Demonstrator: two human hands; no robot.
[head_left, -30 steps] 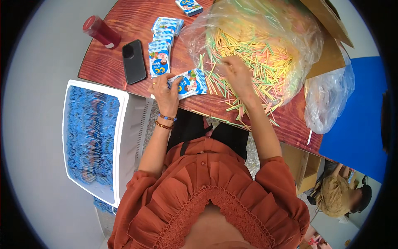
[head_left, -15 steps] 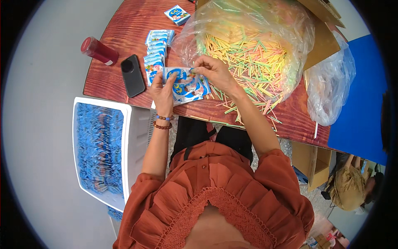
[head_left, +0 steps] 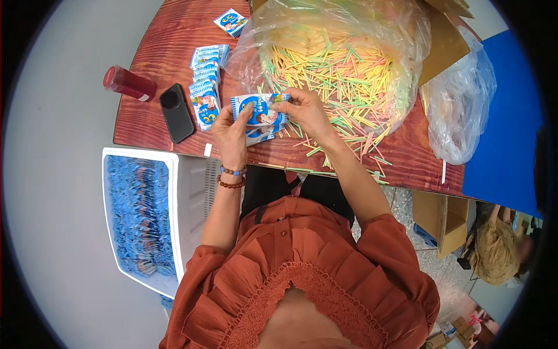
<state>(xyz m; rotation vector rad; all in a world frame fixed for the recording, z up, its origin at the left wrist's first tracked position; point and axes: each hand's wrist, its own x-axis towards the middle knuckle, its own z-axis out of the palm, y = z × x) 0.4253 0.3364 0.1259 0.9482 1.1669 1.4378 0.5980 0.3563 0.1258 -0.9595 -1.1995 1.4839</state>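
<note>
Both my hands hold a small blue-and-white packet [head_left: 266, 106] by its two sides, above the near edge of the table. My left hand [head_left: 231, 134] pinches its left end, thumb on top. On the right end, the thumb and fingers of my right hand [head_left: 309, 116] are closed. Part of another blue-and-white packet [head_left: 260, 136] shows just beneath the held one; whether it is also gripped is hidden. Left of my hands, an overlapping row of similar packets [head_left: 206, 87] lies on the table. Thin yellow, green and pink sticks [head_left: 331, 78] are heaped beyond my right hand.
The sticks spill from a clear plastic bag [head_left: 256, 38] by a cardboard box [head_left: 444, 52]. A black phone [head_left: 176, 113], red-capped jar [head_left: 129, 83] and single packet [head_left: 231, 22] are at left. A white crate [head_left: 175, 215] of blue packets stands below. Another clear bag [head_left: 459, 110] lies right.
The held packet has come away from the row at its left and is now stretched flatter between my hands. My right hand has lowered slightly. The whole view has shifted a little.
</note>
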